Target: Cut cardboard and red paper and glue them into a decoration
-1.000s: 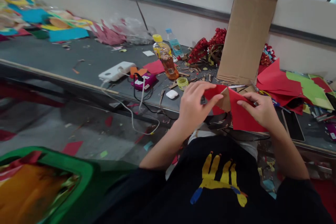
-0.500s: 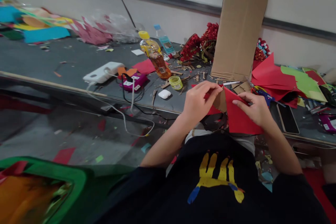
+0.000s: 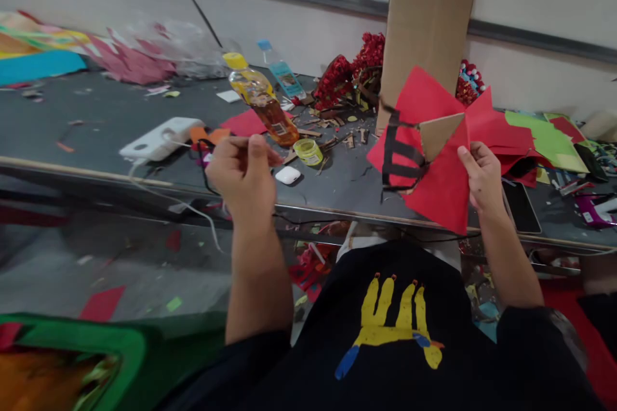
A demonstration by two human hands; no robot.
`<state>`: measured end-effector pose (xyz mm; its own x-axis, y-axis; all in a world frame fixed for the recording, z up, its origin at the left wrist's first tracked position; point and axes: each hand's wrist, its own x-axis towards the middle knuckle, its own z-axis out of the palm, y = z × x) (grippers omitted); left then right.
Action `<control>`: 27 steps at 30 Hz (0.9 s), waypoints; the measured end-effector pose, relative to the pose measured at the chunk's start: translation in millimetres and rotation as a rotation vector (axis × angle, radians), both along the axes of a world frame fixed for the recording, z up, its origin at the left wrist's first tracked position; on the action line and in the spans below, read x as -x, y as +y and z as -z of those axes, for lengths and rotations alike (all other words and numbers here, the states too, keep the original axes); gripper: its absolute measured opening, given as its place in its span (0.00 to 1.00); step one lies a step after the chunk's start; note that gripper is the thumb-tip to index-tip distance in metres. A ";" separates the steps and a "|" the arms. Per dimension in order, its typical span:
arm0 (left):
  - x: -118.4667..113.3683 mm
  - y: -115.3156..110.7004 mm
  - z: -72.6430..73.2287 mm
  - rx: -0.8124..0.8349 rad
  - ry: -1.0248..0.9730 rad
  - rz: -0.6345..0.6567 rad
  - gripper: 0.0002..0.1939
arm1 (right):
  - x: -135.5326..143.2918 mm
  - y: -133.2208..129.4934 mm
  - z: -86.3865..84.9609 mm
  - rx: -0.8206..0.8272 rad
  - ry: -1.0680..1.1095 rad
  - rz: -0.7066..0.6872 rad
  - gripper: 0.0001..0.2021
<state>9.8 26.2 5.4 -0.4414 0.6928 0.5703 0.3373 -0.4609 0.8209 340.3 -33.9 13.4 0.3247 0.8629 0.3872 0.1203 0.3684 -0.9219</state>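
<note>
My right hand (image 3: pixel 482 173) grips the right edge of a red paper piece (image 3: pixel 438 180) with brown cardboard (image 3: pixel 436 135) showing in its middle and black strips (image 3: pixel 402 157) on its left part. The piece is held up over the table's front edge. My left hand (image 3: pixel 243 173) is raised on the left, away from the paper, with its fingers curled together; whether anything small is between them cannot be made out. Just right of that hand lie a white earbud case (image 3: pixel 288 175) and a small open yellow-green jar (image 3: pixel 308 151).
Behind the jar stand a tea bottle (image 3: pixel 265 103) and a clear blue-capped bottle (image 3: pixel 284 74). Tall cardboard (image 3: pixel 429 32) leans on the wall. A power strip (image 3: pixel 161 138) lies left, a phone (image 3: pixel 522 207) right. A green bin (image 3: pixel 120 340) stands lower left.
My left hand has let go of the red paper and moved left. My right hand has lifted the piece, so its cardboard and black strips now show. The view has shifted slightly right.
</note>
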 end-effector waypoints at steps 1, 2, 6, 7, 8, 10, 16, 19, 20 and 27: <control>2.0 1.0 6.7 0.031 0.025 0.008 0.16 | -1.3 3.8 3.0 -0.027 0.077 0.022 0.14; 1.8 1.5 13.2 0.054 0.051 0.010 0.18 | -2.4 7.1 5.8 -0.049 0.143 0.039 0.14; -19.5 -6.5 35.2 0.149 0.072 0.126 0.16 | -5.8 13.7 16.1 -0.071 0.361 0.103 0.15; -29.2 -11.8 39.3 0.178 0.039 0.203 0.14 | -5.9 13.5 19.0 -0.067 0.408 0.121 0.14; -40.1 -18.3 42.7 0.214 0.014 0.312 0.16 | -5.5 12.5 22.1 -0.064 0.451 0.145 0.14; -63.6 -33.4 47.4 0.328 -0.016 0.574 0.17 | -1.9 9.1 29.5 -0.059 0.535 0.203 0.13; -117.4 -61.1 45.4 0.495 -0.072 1.011 0.20 | 20.2 -4.2 52.7 -0.019 0.663 0.258 0.15; -126.8 -58.7 43.9 0.561 -0.170 0.934 0.22 | 23.6 -10.2 57.6 -0.044 0.634 0.244 0.16; -128.3 -57.3 44.4 0.592 -0.232 0.919 0.23 | 23.4 -12.2 58.2 -0.052 0.626 0.221 0.16; -135.2 -54.0 58.0 0.630 -0.584 0.880 0.27 | 37.2 -25.0 69.6 0.136 0.582 -0.067 0.21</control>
